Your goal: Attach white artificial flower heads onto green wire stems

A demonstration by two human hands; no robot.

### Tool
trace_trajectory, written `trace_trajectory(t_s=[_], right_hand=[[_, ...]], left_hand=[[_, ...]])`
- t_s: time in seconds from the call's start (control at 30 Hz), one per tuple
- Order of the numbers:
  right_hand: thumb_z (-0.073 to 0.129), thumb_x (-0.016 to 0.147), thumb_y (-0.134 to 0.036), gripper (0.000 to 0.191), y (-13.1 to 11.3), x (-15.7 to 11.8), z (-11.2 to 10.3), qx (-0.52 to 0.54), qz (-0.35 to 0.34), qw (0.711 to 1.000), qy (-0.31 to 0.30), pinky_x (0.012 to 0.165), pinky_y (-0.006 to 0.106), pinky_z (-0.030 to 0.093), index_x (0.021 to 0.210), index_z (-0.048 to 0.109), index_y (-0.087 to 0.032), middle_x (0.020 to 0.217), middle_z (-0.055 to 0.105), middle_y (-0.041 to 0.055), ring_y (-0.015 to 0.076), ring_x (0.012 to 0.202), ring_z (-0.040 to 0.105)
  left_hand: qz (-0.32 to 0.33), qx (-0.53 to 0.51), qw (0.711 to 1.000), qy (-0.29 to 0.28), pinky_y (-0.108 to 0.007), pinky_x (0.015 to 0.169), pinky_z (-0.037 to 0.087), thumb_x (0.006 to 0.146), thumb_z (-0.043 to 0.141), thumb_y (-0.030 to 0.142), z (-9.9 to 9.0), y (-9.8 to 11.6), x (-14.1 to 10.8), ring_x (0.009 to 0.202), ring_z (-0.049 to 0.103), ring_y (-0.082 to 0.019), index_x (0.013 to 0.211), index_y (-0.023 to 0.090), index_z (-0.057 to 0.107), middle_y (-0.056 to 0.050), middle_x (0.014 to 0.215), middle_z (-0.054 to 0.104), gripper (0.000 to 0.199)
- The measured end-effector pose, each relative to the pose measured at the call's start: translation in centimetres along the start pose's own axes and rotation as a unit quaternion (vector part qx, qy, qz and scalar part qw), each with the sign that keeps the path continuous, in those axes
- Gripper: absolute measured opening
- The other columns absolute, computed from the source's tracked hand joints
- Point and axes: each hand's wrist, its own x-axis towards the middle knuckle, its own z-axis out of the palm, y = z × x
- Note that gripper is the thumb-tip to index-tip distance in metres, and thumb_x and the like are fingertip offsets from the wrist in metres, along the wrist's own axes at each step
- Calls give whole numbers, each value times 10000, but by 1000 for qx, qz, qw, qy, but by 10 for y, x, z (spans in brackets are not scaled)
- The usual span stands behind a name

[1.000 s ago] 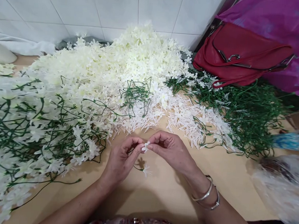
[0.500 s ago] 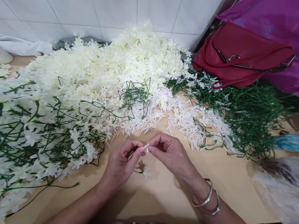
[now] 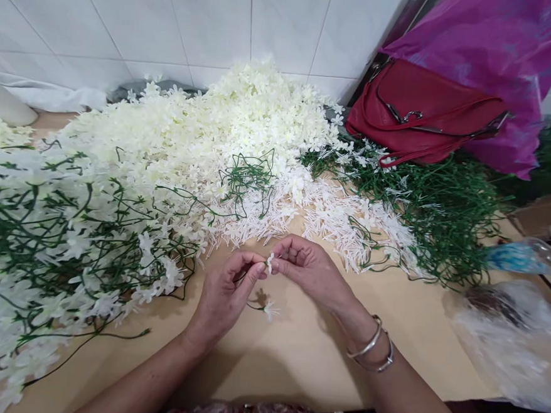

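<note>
Fingertip to fingertip, my two hands meet over the tabletop. My left hand (image 3: 228, 294) is closed in a pinch on the green stem of an artificial flower. At its tip a small white flower head (image 3: 270, 263) shows between the hands, and the thumb and finger of my right hand (image 3: 312, 271) are closed on it. Below them, a second white blossom (image 3: 269, 310) on a green stem hangs out from under my left hand. Just beyond my fingers lie many thin white stamen pieces (image 3: 274, 222) and a small tangle of green stems (image 3: 249, 174).
Loose cream petals (image 3: 259, 104) are heaped against the tiled wall (image 3: 213, 20). Finished-looking flower sprays (image 3: 65, 248) cover the left side. At right lie green stems (image 3: 459, 213), a red handbag (image 3: 428, 113), a purple bag (image 3: 498, 52), a clear plastic bag (image 3: 520, 349) and a blue-patterned cup (image 3: 520, 255).
My right fingers have shifted slightly on the flower head, whose petals now show more openly. The camera view has turned a little, shifting the background. Both hands stay close together.
</note>
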Motion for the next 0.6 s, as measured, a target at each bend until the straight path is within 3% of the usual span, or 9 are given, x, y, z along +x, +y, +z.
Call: trace_trajectory(t_s=[0.13,0.33,0.6], right_hand=[[869,821,-300,204,-1,-1,-2,-16,-4,1000,4,806,306,550,958,745,-214,904,752,4,144,832,706],[845,849,-380,214,2,-3,-4,-39,4,999,-10,765,331,535,858,733,-198,809,753,18,170,790,715],[858,833,-397,256,0,-3,1,-23,26,999,-7,720,288,569,804,707,-193,738,737,-10,132,710,709]], left_hand=[[5,8,1000,-7,-237,773,522,1039,605,337,-1,2,-1,839,712,-148,1045,210,717,-24,896,747,170],[-2,14,1000,-6,-254,766,530,1039,607,362,-1,1,-3,841,717,-164,1012,208,711,-31,893,757,188],[2,20,1000,-9,-235,747,548,1026,628,339,-4,2,-3,800,731,-150,985,204,718,-21,864,780,168]])
